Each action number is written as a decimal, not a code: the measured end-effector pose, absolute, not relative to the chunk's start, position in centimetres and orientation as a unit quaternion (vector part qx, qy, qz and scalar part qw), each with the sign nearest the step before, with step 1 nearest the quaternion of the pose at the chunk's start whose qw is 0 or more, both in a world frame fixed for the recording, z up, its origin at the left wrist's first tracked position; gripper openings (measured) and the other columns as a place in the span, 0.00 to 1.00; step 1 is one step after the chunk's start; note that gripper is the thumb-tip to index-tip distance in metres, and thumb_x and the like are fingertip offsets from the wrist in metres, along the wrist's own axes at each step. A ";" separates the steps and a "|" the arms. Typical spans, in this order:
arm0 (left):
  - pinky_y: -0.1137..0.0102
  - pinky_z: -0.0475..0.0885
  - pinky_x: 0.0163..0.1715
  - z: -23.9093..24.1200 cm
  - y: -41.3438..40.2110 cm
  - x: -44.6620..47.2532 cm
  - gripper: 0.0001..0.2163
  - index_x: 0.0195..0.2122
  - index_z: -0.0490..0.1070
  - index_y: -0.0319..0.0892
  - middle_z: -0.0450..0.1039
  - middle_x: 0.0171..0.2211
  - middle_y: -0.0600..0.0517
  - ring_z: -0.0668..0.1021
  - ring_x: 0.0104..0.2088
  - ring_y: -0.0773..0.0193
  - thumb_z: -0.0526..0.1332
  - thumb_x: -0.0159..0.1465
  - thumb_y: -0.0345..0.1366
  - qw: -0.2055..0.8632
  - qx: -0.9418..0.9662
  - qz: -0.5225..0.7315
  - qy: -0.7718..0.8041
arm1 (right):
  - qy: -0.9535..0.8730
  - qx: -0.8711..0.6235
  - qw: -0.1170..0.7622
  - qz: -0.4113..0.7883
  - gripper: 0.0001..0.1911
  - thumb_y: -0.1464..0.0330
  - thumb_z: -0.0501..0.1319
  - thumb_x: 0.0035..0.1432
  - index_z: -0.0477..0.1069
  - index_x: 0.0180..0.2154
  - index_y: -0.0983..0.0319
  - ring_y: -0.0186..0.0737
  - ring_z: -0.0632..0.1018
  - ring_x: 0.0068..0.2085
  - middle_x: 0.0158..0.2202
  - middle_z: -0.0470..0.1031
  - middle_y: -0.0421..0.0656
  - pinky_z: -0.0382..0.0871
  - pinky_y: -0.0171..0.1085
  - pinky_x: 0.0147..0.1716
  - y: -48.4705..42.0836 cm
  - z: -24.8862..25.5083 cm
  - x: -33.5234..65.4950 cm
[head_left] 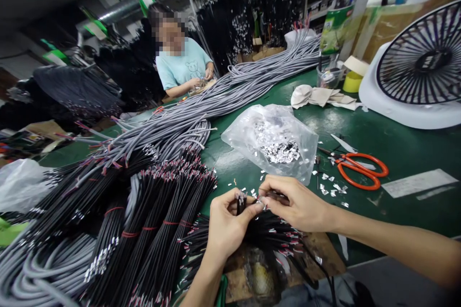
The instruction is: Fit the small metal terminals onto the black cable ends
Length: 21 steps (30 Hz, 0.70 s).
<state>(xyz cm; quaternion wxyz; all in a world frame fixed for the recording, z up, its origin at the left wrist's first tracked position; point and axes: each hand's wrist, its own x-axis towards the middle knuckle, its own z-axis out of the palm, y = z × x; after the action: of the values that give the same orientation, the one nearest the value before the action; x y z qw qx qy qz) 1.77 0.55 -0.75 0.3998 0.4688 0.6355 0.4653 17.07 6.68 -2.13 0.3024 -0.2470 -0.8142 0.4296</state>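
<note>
My left hand [225, 225] is closed around the ends of a few black cables [240, 201], held upright near the table's front edge. My right hand [295, 204] meets it from the right, its thumb and fingers pinched on a small silver foil piece [260, 203] at the cable tips. Beneath both hands lies a loose fan of black cables [270, 235] with red and white wire ends. A clear plastic bag [275, 139] of silver foil pieces sits just beyond my hands, and more foil bits [333, 187] are scattered on the green table [396, 144].
Bundles of black cables [151, 230] tied with red bands fill the left. Long grey cables [201, 110] run to the far side, where another person in a light blue shirt [183, 64] works. Orange scissors [360, 170] lie to the right, a white fan [421, 67] beyond them.
</note>
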 end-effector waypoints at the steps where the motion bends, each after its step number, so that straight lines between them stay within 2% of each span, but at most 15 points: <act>1: 0.75 0.64 0.20 -0.7 0.6 1.8 0.06 0.19 0.71 0.35 0.70 0.16 0.54 0.69 0.19 0.69 0.68 0.46 0.31 0.404 0.464 0.468 0.635 | -0.813 -0.248 0.306 0.430 0.04 0.74 0.54 0.54 0.64 0.28 0.64 0.29 0.63 0.24 0.25 0.64 0.37 0.58 0.31 0.24 6.7 -2.1 17.1; 8: 0.73 0.68 0.21 -0.8 0.9 1.9 0.07 0.20 0.71 0.35 0.70 0.17 0.54 0.71 0.19 0.67 0.66 0.48 0.34 0.471 0.429 0.462 0.617 | -0.798 -0.282 0.327 0.421 0.04 0.76 0.55 0.49 0.66 0.25 0.64 0.29 0.62 0.23 0.23 0.64 0.36 0.56 0.30 0.22 7.1 -2.3 16.7; 10: 0.73 0.66 0.21 -1.2 0.9 1.8 0.07 0.20 0.71 0.36 0.69 0.17 0.54 0.70 0.19 0.67 0.66 0.49 0.35 0.446 0.451 0.455 0.626 | -0.785 -0.289 0.324 0.441 0.04 0.75 0.55 0.48 0.65 0.24 0.63 0.29 0.62 0.23 0.21 0.62 0.36 0.56 0.30 0.21 7.1 -2.2 16.6; 13: 0.75 0.60 0.19 -1.8 0.8 1.5 0.09 0.18 0.70 0.37 0.65 0.15 0.56 0.66 0.18 0.69 0.67 0.48 0.36 0.343 0.500 0.444 0.660 | -0.757 -0.300 0.351 0.462 0.06 0.71 0.55 0.51 0.65 0.23 0.63 0.29 0.61 0.21 0.19 0.61 0.36 0.56 0.30 0.19 7.6 -1.6 16.9; 15: 0.75 0.57 0.18 -2.1 0.8 1.2 0.10 0.17 0.70 0.38 0.63 0.15 0.57 0.64 0.18 0.70 0.67 0.48 0.37 0.303 0.520 0.435 0.670 | -0.732 -0.341 0.405 0.429 0.08 0.68 0.55 0.53 0.66 0.23 0.62 0.30 0.62 0.20 0.19 0.62 0.37 0.56 0.31 0.18 8.4 -1.2 17.5; 17: 0.75 0.58 0.19 -2.2 0.8 0.9 0.11 0.18 0.71 0.38 0.64 0.15 0.57 0.64 0.18 0.69 0.67 0.49 0.40 0.318 0.536 0.417 0.662 | -0.708 -0.405 0.450 0.363 0.10 0.66 0.58 0.53 0.67 0.22 0.62 0.30 0.62 0.20 0.18 0.63 0.38 0.55 0.32 0.17 9.3 -1.0 18.1; 19: 0.74 0.60 0.20 -1.9 0.6 0.5 0.11 0.19 0.72 0.38 0.67 0.17 0.56 0.66 0.19 0.68 0.64 0.52 0.41 0.348 0.550 0.395 0.648 | -0.717 -0.435 0.443 0.316 0.14 0.63 0.61 0.52 0.66 0.19 0.62 0.31 0.62 0.20 0.17 0.62 0.38 0.55 0.32 0.18 9.9 -1.3 18.5; 21: 0.74 0.62 0.21 -1.5 0.4 0.1 0.12 0.20 0.74 0.38 0.70 0.18 0.54 0.68 0.21 0.66 0.62 0.55 0.40 0.373 0.563 0.378 0.634 | -0.761 -0.382 0.406 0.332 0.12 0.63 0.61 0.52 0.70 0.22 0.62 0.32 0.65 0.22 0.20 0.66 0.40 0.58 0.32 0.20 9.6 -1.7 18.4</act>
<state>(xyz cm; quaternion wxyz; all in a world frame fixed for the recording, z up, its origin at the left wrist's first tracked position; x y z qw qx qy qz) 0.12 0.43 -1.46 0.3726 0.5630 0.6336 0.3779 18.43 9.62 -1.69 0.4064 -0.3821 -0.7606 0.3322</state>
